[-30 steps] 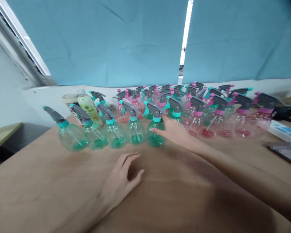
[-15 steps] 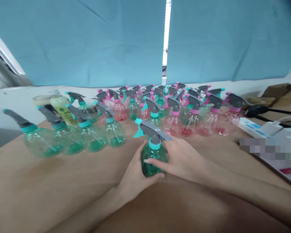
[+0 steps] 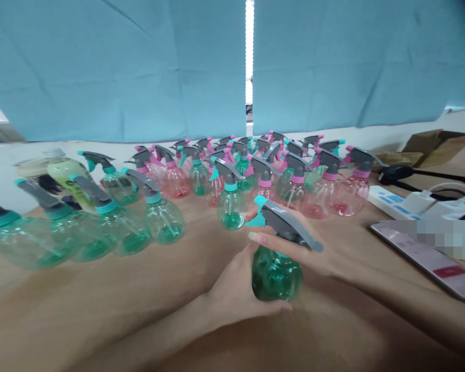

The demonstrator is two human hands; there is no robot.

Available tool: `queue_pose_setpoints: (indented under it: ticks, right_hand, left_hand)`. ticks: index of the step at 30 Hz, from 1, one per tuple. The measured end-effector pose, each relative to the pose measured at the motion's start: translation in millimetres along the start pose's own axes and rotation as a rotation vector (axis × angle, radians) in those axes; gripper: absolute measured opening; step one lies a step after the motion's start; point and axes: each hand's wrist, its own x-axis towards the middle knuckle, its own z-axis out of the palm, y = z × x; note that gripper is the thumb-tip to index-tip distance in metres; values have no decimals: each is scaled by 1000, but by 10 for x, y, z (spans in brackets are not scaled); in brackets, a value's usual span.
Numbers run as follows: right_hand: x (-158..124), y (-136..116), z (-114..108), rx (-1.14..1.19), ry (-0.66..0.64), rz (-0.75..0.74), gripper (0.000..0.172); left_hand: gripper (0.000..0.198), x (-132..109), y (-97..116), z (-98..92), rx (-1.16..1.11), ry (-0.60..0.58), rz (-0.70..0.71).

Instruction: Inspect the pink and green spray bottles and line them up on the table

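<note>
A green spray bottle [image 3: 278, 276] with a grey trigger head and turquoise nozzle and trigger is held in front of me, tilted slightly. My left hand [image 3: 238, 287] wraps round its body from the left, thumb low across the front. Around the neck, just under the spray head, my right hand [image 3: 313, 248] is closed, its thumb across the collar and its other fingers partly hidden behind. Just beyond the hands, another green spray bottle [image 3: 231, 206] stands upright with a little green in its base.
Several green spray bottles [image 3: 165, 219] stand in a row at left. Behind are several pink ones [image 3: 354, 188] mixed with green. A yellowish bottle [image 3: 70, 178] stands back left. At right lie a phone [image 3: 422, 258], a power strip [image 3: 391, 204] and a cardboard box [image 3: 434, 150].
The held bottle has come nearer and to the right in view. My right hand has moved up from its body to the neck. My left hand stays on the body.
</note>
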Motion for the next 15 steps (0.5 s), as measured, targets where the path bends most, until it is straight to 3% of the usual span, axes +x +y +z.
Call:
queue_pose_setpoints:
  ticks: [5,10,15]
  right_hand:
    - [43,86,1,0,33,7,16]
    - [118,132,-22,1,20,-61,8]
    - [230,363,-55,11,-3,-139,4]
  left_hand:
    - [106,62,-58,-30,35,-12,-26]
    - [102,-49,-150,-117,202,-106,-68]
    - [95,-166,-226,-190,405,-156,-126]
